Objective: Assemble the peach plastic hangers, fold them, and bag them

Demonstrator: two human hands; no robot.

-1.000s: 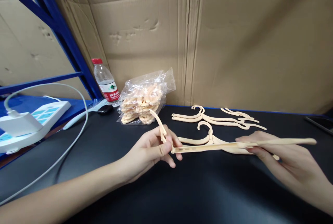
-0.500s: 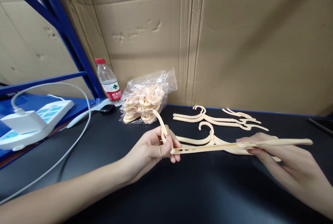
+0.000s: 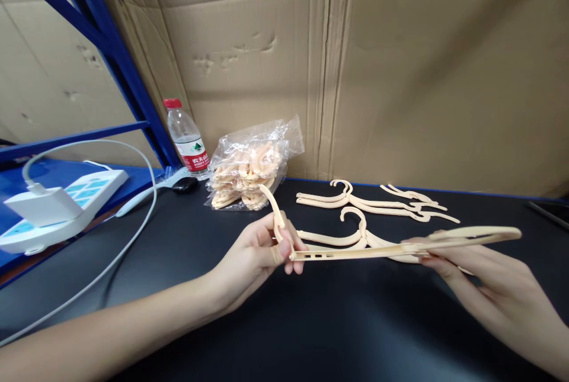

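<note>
Between my two hands a cream plastic clothes hanger is stretched, seen nearly edge-on, with small slots near its left end. My left hand pinches that end, where a curved piece sticks up past the fingers. Closed around the other end, my right hand has thumb below and fingers behind; a bowed strip extends beyond them to the right. Just behind lies another cream hanger, partly hidden by the held one and my right hand. Farther back rest more hanger parts with a hook.
Slim cream pieces lie at the back right of the black table. A clear bag of hanger parts and a water bottle stand against the cardboard wall. At left are a white power strip and looping cable.
The held hanger's right end has tilted, and its bowed strip now shows more of its curve. My left hand has shifted very slightly; both hands keep their hold.
</note>
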